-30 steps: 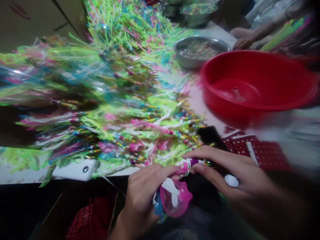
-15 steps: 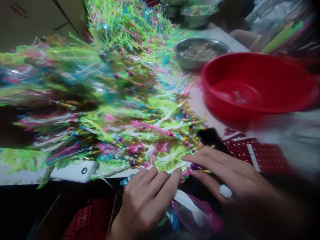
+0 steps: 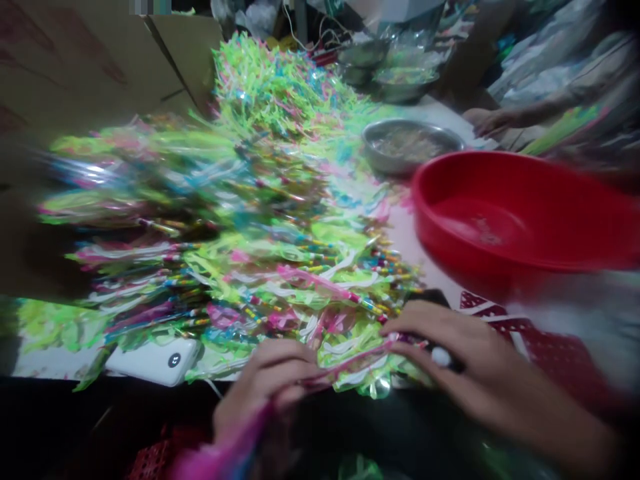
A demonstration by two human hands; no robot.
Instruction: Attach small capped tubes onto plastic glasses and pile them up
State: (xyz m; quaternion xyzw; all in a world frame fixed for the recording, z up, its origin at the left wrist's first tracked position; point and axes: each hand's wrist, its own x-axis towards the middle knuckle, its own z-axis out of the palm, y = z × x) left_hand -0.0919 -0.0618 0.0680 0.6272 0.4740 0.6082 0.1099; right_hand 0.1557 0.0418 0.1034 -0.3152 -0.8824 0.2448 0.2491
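Note:
My left hand (image 3: 265, 380) and my right hand (image 3: 475, 357) sit at the near edge of a large heap of neon green, pink and blue plastic strands with small beaded ends (image 3: 250, 220). Both hands grip a thin pink-and-clear plastic strand (image 3: 345, 363) stretched between them. Its beaded end lies at my right fingertips, while a blurred pink length (image 3: 225, 453) trails below my left hand. A white oval piece (image 3: 441, 357) shows among my right fingers. A white power bank (image 3: 155, 361) lies left of my left hand.
A red plastic basin (image 3: 500, 213) and a steel bowl of small beads (image 3: 413, 147) stand beyond the heap. More steel bowls (image 3: 395, 83) are behind them. A co-worker's hand (image 3: 493, 121) is at the far right. A red dotted packet (image 3: 550, 353) lies near my right hand.
The pink-and-clear plastic piece held low between my hands is now drawn out into a taut strip. My left hand has moved up and left, and the view has tilted, showing more of the far side.

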